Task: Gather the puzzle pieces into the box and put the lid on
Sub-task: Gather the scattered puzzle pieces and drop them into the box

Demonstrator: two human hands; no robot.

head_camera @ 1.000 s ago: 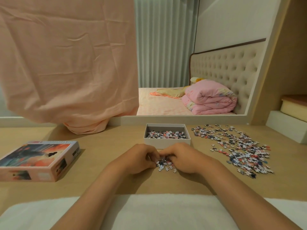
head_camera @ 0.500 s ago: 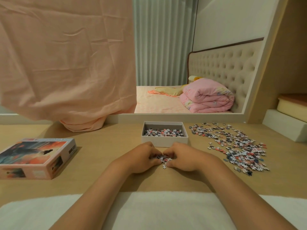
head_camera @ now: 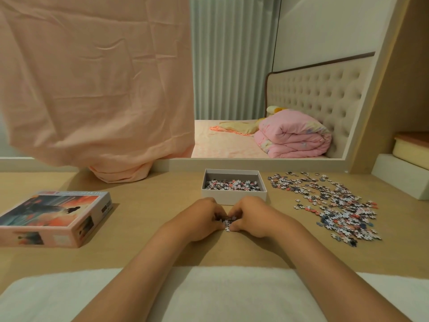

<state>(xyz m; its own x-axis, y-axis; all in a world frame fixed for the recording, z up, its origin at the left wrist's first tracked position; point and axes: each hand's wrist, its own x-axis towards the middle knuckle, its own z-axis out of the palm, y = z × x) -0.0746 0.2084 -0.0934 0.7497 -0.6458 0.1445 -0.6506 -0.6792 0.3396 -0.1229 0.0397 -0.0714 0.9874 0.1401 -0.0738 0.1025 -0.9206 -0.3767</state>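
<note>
An open white box (head_camera: 233, 198) stands on the wooden table just beyond my hands, with puzzle pieces covering its bottom. My left hand (head_camera: 201, 219) and my right hand (head_camera: 251, 217) are cupped together on the table in front of it, pressing a small heap of puzzle pieces (head_camera: 227, 223) between their fingers. A wide scatter of loose puzzle pieces (head_camera: 332, 204) lies to the right of the box. The printed lid (head_camera: 53, 216) rests flat at the left of the table.
A peach cloth (head_camera: 97, 89) hangs down to the table's back left. A low ledge runs behind the box, with a bed and a pink quilt (head_camera: 293, 135) beyond. White blocks (head_camera: 399, 175) stand at the right edge. A white towel (head_camera: 220, 296) covers the near edge.
My hands have drawn closer together, squeezing the spread-out small heap into a tight clump between the fingers. The box, the lid and the scatter at right stayed put.
</note>
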